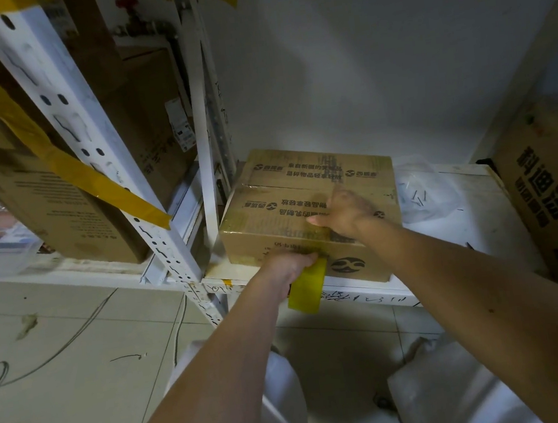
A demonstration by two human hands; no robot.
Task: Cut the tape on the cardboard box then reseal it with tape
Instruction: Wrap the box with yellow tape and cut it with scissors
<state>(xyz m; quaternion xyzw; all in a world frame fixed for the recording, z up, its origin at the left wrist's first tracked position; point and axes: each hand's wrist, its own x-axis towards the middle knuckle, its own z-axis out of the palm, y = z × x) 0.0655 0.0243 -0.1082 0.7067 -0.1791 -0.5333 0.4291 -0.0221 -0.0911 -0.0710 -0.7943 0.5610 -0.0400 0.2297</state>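
currently at the reseal step, judging by fresh tape running over the front edge of the box.

left hand (285, 265): fingers curled round a yellow tape roll (308, 285), gripped at the front face of the box (308, 208), just below the top edge. roll hangs below the fist, in front of the shelf lip.

right hand (343, 216): laid on the box top near the front edge, thumb out to the left, fingers blurred; looks flat and pressing on the tape strip, holding nothing, though exact finger pose hard to tell.

box: closed, flaps down, seated on a white shelf (478, 224), tucked beside a rack post (203, 143). glossy tape across the top and along the centre seam. no cutter visible.

further out: clear bag (423, 189) on the shelf right of the box; larger carton (552, 203) at far right; cartons (63, 206) on the rack at left, one crossed by a yellow strip (69, 161); tiled floor (60, 337) with loose cable below.

next move, as judged: keep the strip pressed flat with the right hand, draw the roll down the front face, then tear or cut free. risk: strip wrinkling or lifting if pressure eases before the end is stuck down.
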